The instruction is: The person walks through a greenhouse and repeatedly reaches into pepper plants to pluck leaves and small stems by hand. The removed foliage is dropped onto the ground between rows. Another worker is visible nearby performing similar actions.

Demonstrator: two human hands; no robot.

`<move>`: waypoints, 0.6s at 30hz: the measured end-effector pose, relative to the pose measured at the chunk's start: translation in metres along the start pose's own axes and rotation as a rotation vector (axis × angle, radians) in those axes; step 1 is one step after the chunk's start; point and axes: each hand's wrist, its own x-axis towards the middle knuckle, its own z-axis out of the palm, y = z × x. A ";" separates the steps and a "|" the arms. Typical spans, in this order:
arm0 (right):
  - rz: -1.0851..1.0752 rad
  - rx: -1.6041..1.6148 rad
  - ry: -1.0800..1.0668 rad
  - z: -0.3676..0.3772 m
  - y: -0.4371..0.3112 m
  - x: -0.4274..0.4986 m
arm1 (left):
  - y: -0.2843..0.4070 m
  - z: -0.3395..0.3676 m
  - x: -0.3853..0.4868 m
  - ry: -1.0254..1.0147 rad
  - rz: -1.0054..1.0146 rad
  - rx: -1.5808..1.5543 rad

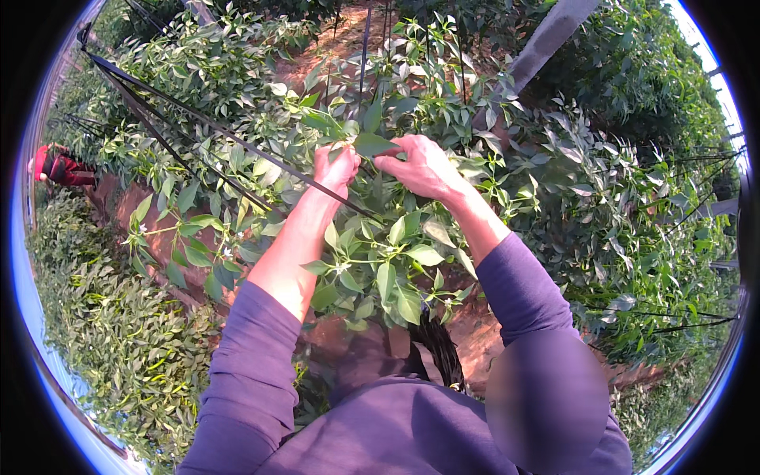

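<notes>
My left hand (338, 168) has its fingers closed around the upper stem of a leafy pepper plant (323, 122), just below a cluster of broad green leaves. To its right, my right hand (418, 166) is bent inward, thumb and forefinger close to each other beside a large pepper leaf (374, 144). Whether those fingertips pinch anything is hidden by the leaf and too small to tell. Below my wrists spread pepper branches (386, 276) with small white flowers (341, 268). A taut black twine (237, 139) slants across in front of my left wrist.
Further black twines (364, 53) hang upright ahead. A concrete post (549, 44) leans at the upper right. Dense pepper rows (629, 208) stand on both sides, with bare soil (475, 341) between. A bundle of black strands (440, 350) hangs by my waist. A person in red (64, 166) is far left.
</notes>
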 end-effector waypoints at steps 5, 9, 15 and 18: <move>-0.374 -0.015 0.171 -0.011 -0.021 0.033 | 0.002 0.009 -0.002 -0.036 -0.069 -0.003; -0.094 -0.367 0.372 -0.023 -0.006 0.052 | 0.001 0.012 0.003 0.034 -0.145 -0.083; -0.028 -0.583 0.124 -0.024 0.013 0.053 | 0.003 0.009 0.003 0.015 -0.087 -0.023; -0.044 -0.085 -0.215 -0.023 0.015 0.052 | 0.005 0.007 0.014 -0.082 -0.069 0.011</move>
